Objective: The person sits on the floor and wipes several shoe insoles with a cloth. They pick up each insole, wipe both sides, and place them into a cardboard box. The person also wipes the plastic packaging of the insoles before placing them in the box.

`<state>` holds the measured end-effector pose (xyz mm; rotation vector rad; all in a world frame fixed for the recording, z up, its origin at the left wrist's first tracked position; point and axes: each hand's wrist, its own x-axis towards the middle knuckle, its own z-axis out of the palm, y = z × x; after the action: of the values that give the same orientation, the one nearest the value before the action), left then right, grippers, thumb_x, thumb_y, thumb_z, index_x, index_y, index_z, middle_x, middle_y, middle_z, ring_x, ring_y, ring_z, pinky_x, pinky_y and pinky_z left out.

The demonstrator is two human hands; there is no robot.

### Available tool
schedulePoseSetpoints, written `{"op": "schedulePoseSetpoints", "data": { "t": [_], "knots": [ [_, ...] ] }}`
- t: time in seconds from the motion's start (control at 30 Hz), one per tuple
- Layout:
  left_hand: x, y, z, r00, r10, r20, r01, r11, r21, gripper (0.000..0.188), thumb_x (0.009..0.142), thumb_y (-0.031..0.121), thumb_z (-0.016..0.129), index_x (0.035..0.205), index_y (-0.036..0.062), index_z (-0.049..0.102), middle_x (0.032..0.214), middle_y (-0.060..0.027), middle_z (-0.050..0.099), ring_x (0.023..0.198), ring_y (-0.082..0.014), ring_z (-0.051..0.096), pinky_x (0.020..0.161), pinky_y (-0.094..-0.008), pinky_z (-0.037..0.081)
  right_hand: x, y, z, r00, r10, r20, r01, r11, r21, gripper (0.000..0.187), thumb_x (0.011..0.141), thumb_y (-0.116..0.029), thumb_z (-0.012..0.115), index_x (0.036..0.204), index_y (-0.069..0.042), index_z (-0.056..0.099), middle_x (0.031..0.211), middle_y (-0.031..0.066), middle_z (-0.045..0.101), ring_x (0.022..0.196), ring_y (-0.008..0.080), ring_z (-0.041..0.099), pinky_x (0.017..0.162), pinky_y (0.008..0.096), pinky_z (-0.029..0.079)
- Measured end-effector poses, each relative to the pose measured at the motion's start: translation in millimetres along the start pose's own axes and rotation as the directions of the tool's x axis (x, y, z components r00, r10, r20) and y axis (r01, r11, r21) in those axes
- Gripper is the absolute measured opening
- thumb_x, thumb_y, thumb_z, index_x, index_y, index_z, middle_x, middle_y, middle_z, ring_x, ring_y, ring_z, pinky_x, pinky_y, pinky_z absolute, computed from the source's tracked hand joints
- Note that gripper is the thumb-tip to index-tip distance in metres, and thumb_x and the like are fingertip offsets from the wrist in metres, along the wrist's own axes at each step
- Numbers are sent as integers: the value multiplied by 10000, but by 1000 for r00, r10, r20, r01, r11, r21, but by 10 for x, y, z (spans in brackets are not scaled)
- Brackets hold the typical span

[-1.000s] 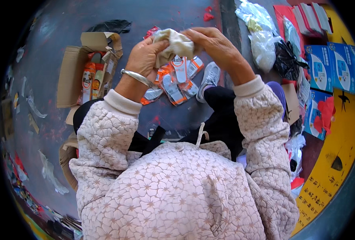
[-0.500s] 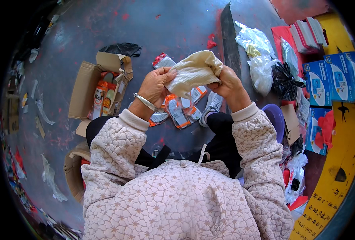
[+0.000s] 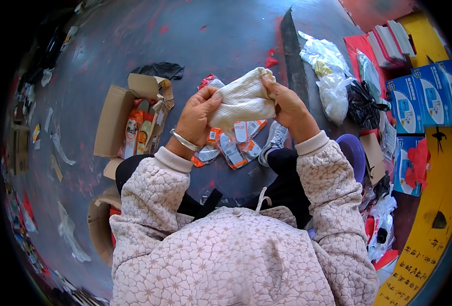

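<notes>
A cream textured cloth (image 3: 244, 101) is stretched between my two hands, held up over the floor in front of my knees. My left hand (image 3: 199, 113), with a silver bangle at the wrist, pinches its left end between thumb and fingers. At the other end, my right hand (image 3: 288, 106) grips the upper right corner, its fingertips partly hidden by the cloth. Below the cloth lie several orange-and-clear packets (image 3: 232, 152) that look like packaged insoles. Another red-and-clear packet (image 3: 211, 81) shows partly behind the cloth.
An opened cardboard box (image 3: 115, 120) with similar packets stands at the left, a second carton (image 3: 101, 224) nearer me. On the right are a purple basin (image 3: 352, 155), clear plastic bags (image 3: 334, 94), a black bag (image 3: 364, 104) and stacked blue boxes (image 3: 408, 108). My shoe (image 3: 275, 140) is beside the packets.
The cloth has been drawn flatter and folded lower at its right end, with my right fingers shifted on it. The whole view has moved slightly.
</notes>
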<state>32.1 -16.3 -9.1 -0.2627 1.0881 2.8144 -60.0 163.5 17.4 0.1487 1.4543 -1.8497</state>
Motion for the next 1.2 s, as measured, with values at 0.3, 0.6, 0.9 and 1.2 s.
{"op": "schedulePoseSetpoints", "data": {
  "t": [0.3,0.6,0.9,1.2],
  "knots": [
    [67,-103,-115,935,-144,-325,175,982,67,185,873,147,488,1016,35,521,890,-45,572,814,-128,542,735,-272,449,28,3,-83,993,-1,117,-51,895,443,330,931,-318,346,1076,-38,446,996,113,539,924,228,559,807,394,479],
    [3,-107,190,993,-77,-92,96,969,228,366,827,139,557,1156,22,447,978,-48,559,886,-122,547,750,-254,464,-87,36,131,996,-21,88,-17,914,405,290,901,-229,430,1092,-11,447,983,118,549,840,222,585,727,367,507],
    [23,-105,128,992,-8,123,-18,977,212,395,785,-8,508,1173,-4,432,1101,-98,542,1004,-176,541,896,-296,410,100,80,5,908,-392,144,417,832,-366,502,764,-268,636,1139,22,469,1037,145,533,863,182,574,625,281,500],
    [91,-131,327,900,428,85,-300,466,832,502,808,53,566,1241,2,318,1070,-140,523,946,-167,555,765,-232,459,-17,-356,-179,931,-287,226,357,844,-400,237,774,-110,603,980,7,591,851,85,627,725,165,622,625,294,532]
  ]
}}
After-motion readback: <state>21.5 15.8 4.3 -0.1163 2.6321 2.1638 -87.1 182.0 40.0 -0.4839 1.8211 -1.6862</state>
